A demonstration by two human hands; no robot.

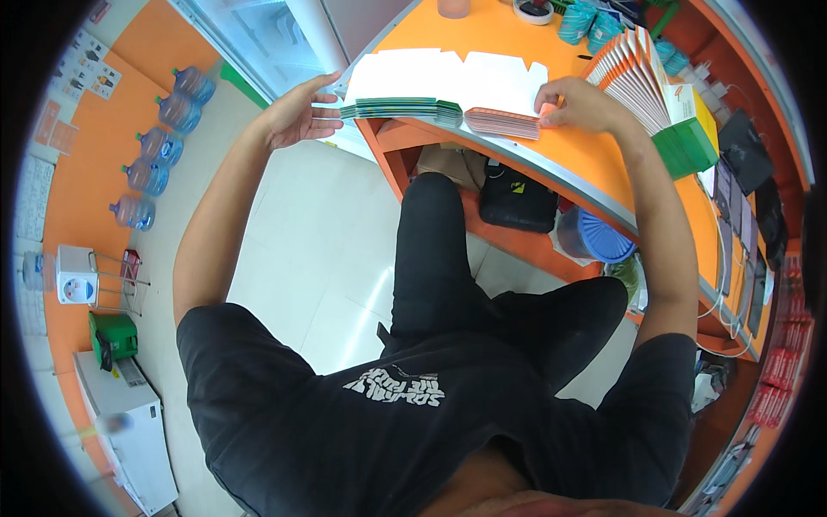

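A stack of flattened cardboard cartons (412,76) lies on the orange table in front of me, white inner faces up, with green and orange layered edges toward me. My left hand (301,112) is open at the stack's left end, fingers stretched and spread; whether the fingertips touch it I cannot tell. At the other end, my right hand (579,102) has its fingers curled on the right edge of the cartons. Right of that hand, a fanned row of orange-and-white folded cartons (633,82) leans beside a green and yellow box (687,145).
The orange table (594,164) has a metal-edged front. Teal bundles (577,23) and a tape roll (534,9) sit at its back; phones (732,202) and white cables lie right. A black bag (517,196) rests on the shelf below. Several water bottles (159,146) line the left wall.
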